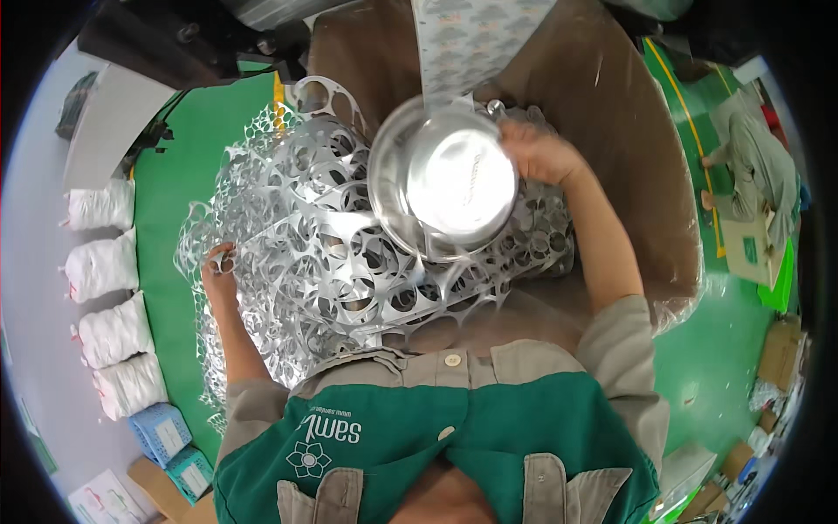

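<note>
A round, shiny metal bowl (393, 188) is tilted so that its bright inside faces up, and its outline is a little blurred. My right hand (543, 155) is closed on its right rim. Under and left of the bowl spreads a big tangled heap of silvery metal scrap sheets (301, 236) with round holes punched through them. At the heap's left edge, the curled fingers of my left hand (220, 269) hold a strip of this scrap. Part of the heap is hidden behind the bowl.
A large bin with a brown plastic liner (633, 148) stands around the heap's right side. A patterned panel (480, 44) hangs at its far wall. White sacks (105, 266) and a blue crate (161, 432) line the left wall. Another person (755, 166) works at the far right.
</note>
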Available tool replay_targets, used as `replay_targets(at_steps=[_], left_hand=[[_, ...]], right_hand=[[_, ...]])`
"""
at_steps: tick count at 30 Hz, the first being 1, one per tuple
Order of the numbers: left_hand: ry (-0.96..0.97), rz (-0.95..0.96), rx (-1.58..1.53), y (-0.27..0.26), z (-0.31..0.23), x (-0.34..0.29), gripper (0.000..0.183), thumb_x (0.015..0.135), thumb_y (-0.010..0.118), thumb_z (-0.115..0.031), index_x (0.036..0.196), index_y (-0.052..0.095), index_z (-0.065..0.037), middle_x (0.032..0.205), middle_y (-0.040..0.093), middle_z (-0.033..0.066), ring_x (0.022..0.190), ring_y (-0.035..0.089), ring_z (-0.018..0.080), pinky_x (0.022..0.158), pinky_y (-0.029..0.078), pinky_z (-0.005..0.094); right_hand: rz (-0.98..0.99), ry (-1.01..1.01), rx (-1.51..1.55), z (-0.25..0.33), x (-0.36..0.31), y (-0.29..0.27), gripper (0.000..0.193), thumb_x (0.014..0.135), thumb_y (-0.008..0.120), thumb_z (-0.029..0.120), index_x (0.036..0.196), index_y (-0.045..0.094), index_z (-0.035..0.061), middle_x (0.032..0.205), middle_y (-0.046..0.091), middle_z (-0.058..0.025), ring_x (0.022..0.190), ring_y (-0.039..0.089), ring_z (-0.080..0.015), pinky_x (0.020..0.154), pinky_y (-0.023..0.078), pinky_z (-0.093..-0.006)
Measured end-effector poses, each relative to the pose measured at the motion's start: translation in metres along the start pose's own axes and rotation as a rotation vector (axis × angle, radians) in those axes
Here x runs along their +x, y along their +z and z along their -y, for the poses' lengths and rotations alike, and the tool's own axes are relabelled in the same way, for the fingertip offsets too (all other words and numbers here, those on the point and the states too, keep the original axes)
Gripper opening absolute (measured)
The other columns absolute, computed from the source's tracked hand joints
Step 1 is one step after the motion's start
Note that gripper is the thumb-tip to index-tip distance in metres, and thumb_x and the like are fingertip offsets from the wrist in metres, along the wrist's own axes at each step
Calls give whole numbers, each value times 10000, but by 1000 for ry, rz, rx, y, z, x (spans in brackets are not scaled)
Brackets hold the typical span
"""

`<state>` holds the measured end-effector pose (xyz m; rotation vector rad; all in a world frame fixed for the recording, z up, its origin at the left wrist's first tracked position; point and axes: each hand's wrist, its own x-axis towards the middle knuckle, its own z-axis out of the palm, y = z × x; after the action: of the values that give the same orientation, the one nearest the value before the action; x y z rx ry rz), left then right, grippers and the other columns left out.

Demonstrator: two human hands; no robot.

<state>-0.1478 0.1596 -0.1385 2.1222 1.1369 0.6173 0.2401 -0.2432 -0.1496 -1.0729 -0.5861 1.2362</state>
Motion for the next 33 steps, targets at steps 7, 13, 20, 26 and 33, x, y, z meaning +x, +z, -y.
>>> replay_targets(at_steps=[7,13,20,26,33], left_hand=[[-40,457,216,-31,-20,-12,489,683,703,-130,1149,560,-86,1183,529,139,1112,480,257,938,362,344],[413,339,753,-117,-118,-11,775,556,758,-61,1272,464,-96,1388,347,139,1294,286,327,1053,258,431],[928,572,364,-6,-255,-32,719,658,704,-473,1234,506,-90,1342,416,128,1310,239,363,1049,216,480],[1099,449,699,87,-222,-1,797,691,570,-633,1114,551,41,1321,381,242,1323,191,376,1054,154,544],[1099,927,753,99,-242,-30,769,729,465,-691,833,601,59,976,581,218,1052,499,339,1021,134,586]], right_hand=[[-247,726,-1866,-119,-22,-88,531,740,641,296,1161,515,-1,1100,581,-203,986,582,-294,809,462,-395],[-285,537,-1396,-18,-17,-62,634,716,665,342,1200,469,-19,1186,519,-217,1061,526,-322,861,432,-386],[-144,280,-1051,83,-14,26,322,768,661,229,943,509,6,875,591,-135,744,526,-223,694,425,-375],[-214,-608,440,43,-32,-52,547,760,685,293,1205,473,55,1204,525,-125,1115,507,-293,903,456,-473],[-503,806,-1354,-172,-14,-124,511,782,587,327,1175,530,5,1192,527,-218,1135,482,-356,924,398,-413]])
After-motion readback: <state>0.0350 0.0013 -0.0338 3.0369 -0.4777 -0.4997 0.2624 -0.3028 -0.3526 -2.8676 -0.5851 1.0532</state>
